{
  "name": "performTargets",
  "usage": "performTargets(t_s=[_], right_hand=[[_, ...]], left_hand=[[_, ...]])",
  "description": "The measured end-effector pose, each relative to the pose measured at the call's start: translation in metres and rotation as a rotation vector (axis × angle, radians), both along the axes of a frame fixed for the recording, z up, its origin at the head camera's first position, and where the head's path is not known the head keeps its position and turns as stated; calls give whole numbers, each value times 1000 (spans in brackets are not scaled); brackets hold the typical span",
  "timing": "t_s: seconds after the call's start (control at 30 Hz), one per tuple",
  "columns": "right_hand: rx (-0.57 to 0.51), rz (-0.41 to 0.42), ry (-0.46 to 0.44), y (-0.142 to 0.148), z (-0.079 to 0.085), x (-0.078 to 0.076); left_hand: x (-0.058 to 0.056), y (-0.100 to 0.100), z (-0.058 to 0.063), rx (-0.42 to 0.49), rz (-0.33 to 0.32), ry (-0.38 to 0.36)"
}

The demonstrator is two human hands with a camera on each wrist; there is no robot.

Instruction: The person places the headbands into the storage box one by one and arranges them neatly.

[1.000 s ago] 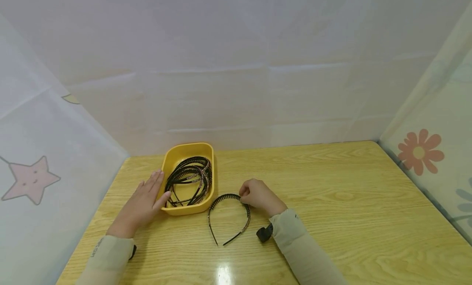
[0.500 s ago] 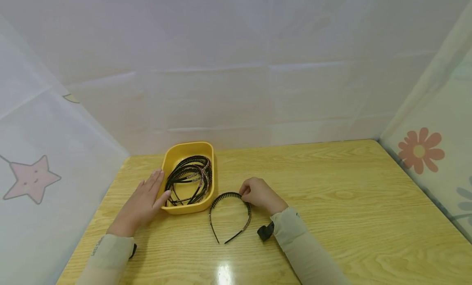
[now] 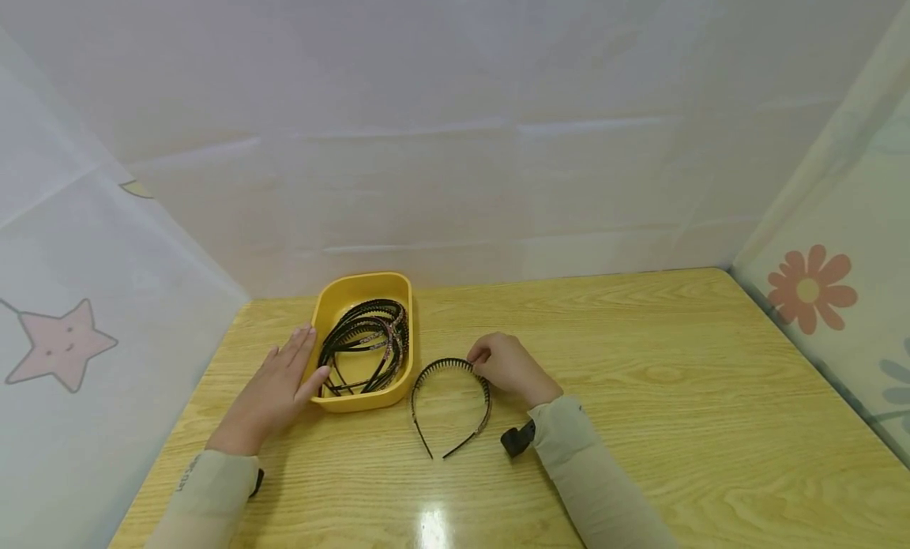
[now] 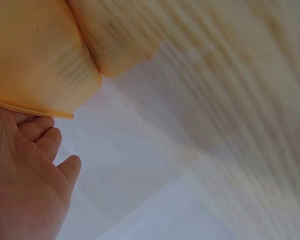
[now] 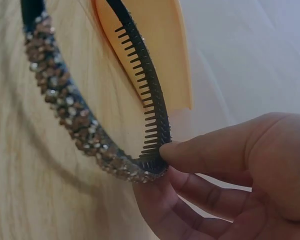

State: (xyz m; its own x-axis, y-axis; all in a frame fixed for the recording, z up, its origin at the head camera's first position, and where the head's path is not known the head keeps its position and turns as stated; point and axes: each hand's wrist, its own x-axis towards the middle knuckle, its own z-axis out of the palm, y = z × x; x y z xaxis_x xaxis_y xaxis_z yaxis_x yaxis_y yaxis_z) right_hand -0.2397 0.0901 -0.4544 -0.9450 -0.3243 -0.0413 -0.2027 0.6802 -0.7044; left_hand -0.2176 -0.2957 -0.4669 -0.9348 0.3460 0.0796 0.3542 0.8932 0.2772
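My right hand [image 3: 513, 369] pinches a black headband [image 3: 415, 403] between thumb and fingers, near the top of its arch. In the right wrist view comb teeth [image 5: 148, 90] line the headband's inside, and brownish sparkling stones [image 5: 72, 112] cover its outside. Its two ends point toward me, and its shadow falls on the table. My left hand [image 3: 273, 387] rests against the left side of a yellow plastic basket [image 3: 364, 404], its fingers straight and its thumb over the rim. Several more black headbands [image 3: 362, 328] lie heaped in the basket, some with glittery sections.
The basket stands on a wood-grain table [image 3: 626, 359], near its back left. A pale cloth [image 3: 455, 138] hangs behind the table, with printed side cloths at left and right. A black band with a box [image 3: 517, 438] sits at my right wrist.
My right hand has moved slightly away from me and to the right, carrying the headband along. My left hand stays in place at the basket.
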Motion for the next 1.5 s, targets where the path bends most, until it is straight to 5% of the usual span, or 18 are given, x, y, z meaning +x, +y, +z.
performTargets(t_s=[0.6, 1.5], right_hand=[[-145, -106, -32, 12, 15, -6], [-719, -284, -134, -21, 16, -17]], left_hand=[[-1, 0, -1, 4, -3, 1], [-5, -3, -6, -2, -6, 9]])
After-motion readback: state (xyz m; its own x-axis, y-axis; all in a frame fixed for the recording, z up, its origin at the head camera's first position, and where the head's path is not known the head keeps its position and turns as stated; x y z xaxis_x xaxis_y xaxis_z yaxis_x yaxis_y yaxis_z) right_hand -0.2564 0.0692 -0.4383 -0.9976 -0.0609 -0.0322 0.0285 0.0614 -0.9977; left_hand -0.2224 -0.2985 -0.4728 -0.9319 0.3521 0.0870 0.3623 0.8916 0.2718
